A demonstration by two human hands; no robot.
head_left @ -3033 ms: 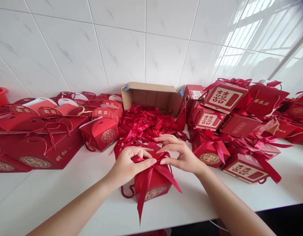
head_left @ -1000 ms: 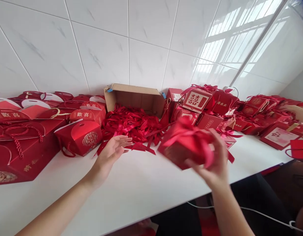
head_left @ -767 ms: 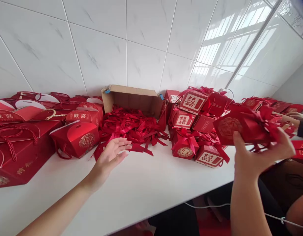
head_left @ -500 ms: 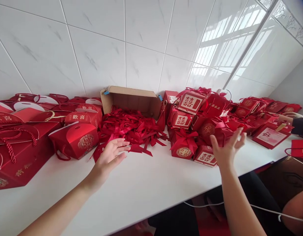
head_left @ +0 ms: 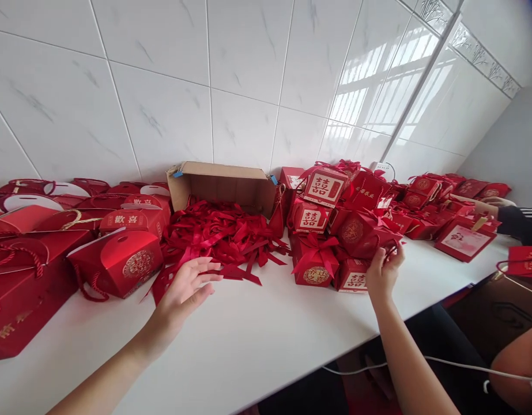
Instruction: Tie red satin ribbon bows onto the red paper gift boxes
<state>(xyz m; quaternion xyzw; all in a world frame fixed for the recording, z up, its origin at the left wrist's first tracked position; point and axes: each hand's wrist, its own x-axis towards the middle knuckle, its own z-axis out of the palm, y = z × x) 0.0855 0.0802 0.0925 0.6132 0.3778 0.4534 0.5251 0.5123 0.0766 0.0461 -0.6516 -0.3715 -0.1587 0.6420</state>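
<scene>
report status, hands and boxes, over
Left hand open, holding nothing. Right hand at one end of a stacked red box. Neighbouring boxes crowd it.

My left hand point(head_left: 185, 295) hangs over the white table point(head_left: 266, 340), fingers spread, just before a heap of red ribbons point(head_left: 222, 233) at the mouth of a cardboard box point(head_left: 225, 170); my right hand point(head_left: 384, 275) curls at the right end of a red gift box point(head_left: 355, 233) with a round emblem, its grip unclear to me; bow-tied boxes point(head_left: 324, 187) stand stacked beside it; handled boxes point(head_left: 119, 262) crowd my left; far right, a co-worker's hand point(head_left: 499, 202) shows beyond a dark striped sleeve point(head_left: 520, 222).
</scene>
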